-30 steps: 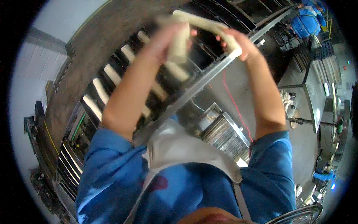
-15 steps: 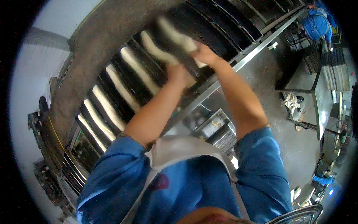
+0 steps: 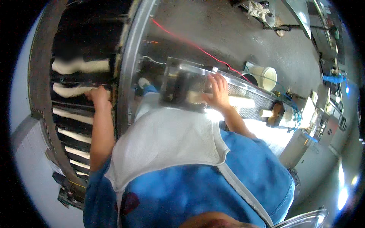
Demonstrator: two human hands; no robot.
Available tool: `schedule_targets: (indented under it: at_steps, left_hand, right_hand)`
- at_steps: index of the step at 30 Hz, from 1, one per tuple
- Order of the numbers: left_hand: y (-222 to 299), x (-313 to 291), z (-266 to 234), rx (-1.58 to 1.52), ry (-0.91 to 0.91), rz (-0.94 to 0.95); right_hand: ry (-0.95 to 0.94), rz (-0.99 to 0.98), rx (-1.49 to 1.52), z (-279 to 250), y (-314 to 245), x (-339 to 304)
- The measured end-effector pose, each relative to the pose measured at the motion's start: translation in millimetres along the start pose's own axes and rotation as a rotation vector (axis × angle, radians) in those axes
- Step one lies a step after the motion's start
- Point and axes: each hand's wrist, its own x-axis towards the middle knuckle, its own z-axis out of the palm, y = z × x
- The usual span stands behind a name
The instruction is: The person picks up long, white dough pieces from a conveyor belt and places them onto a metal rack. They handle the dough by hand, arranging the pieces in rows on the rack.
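Long pale dough strips lie across black trough-shaped trays [image 3: 87, 41] on my left. My left hand [image 3: 99, 98] is at the near end of one dough strip [image 3: 70, 90], its fingers curled over it. Just beyond, another dough strip [image 3: 95, 66] rests in its own trough. On my right, my right hand [image 3: 218, 91] hovers with fingers spread over a narrow conveyor [image 3: 243, 90]. Pale dough [image 3: 242, 101] shows on both sides of that hand; whether it is one piece or two I cannot tell. The hand's contact with it is unclear.
A metal rail [image 3: 131, 57] edges the trays. Farther along the conveyor is a shorter dough piece [image 3: 265, 113]. A white bucket [image 3: 267, 77] stands on the floor behind it, near a red cable [image 3: 190, 43]. A metal table [image 3: 298, 13] is at the far right.
I have turned to the right, and the view has swung round. My right hand has left the dough in the trays and moved over the conveyor. My left hand stays at the trays.
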Motion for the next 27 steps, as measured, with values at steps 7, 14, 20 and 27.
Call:
schedule_targets:
  at_steps: [7,14,20,27]
  left_hand:
    - [34.7,-50.6,59.5,-0.135,-0.118,0.009]
    - [64.1,-132.9,56.5,-0.197,-0.192,0.229]
    - [54.4,-121.0,-20.1,-0.232,-0.041,0.443]
    - [41.3,-25.3,-15.2,-0.353,0.116,0.356]
  right_hand:
    - [-0.188,-0.149,-0.172,11.0,30.7,-29.4]
    - [-0.507,-0.18,-0.146,66.7,-35.3,7.5]
    - [0.098,0.062,0.966,-64.4,-33.0,67.3]
    - [0.239,-0.5,1.306,-221.9,-202.3,199.8]
